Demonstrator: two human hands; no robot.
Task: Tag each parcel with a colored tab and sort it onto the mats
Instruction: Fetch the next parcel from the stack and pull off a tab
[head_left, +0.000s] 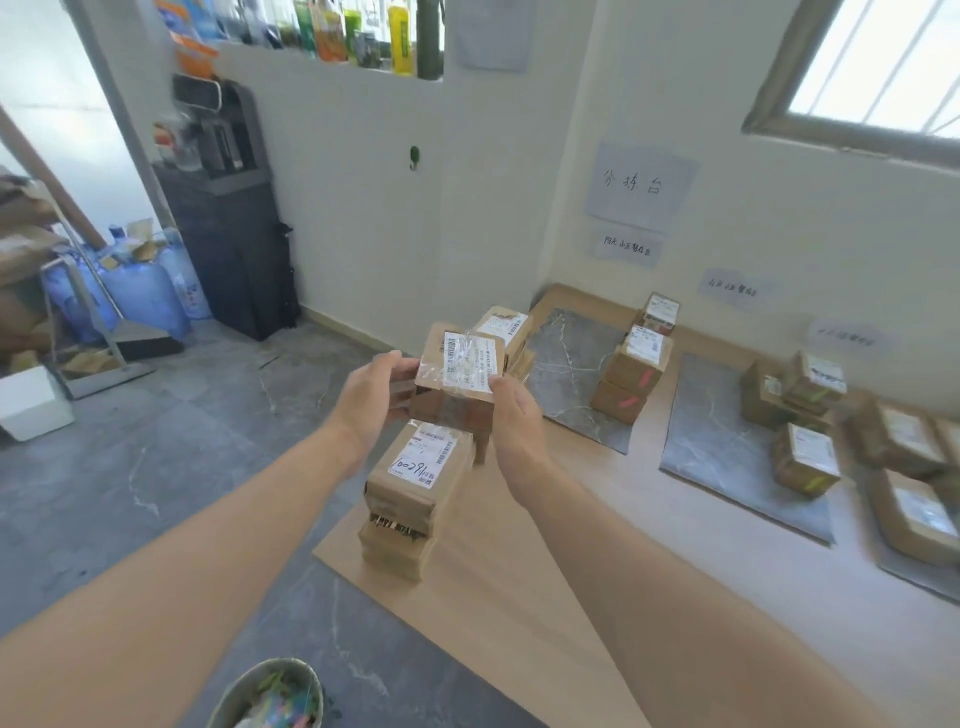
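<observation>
A small brown cardboard parcel (457, 374) with a white label is held up in the air between both hands. My left hand (371, 397) grips its left side and my right hand (514, 415) grips its right side, thumb on the label. Below stands a stack of untagged parcels (410, 488) on the wooden board (519, 571). One grey mat (566, 364) carries parcels with red tabs (634, 374). A second grey mat (727, 452) carries parcels with green tabs (805, 457). A bowl of colored tabs (270, 696) sits at the bottom edge.
More parcels (909, 499) lie at the far right on a third mat. Another small stack (506, 325) stands behind the held parcel. Paper signs hang on the wall. A black cabinet (228, 249), water jugs, a dustpan and a white box line the left floor.
</observation>
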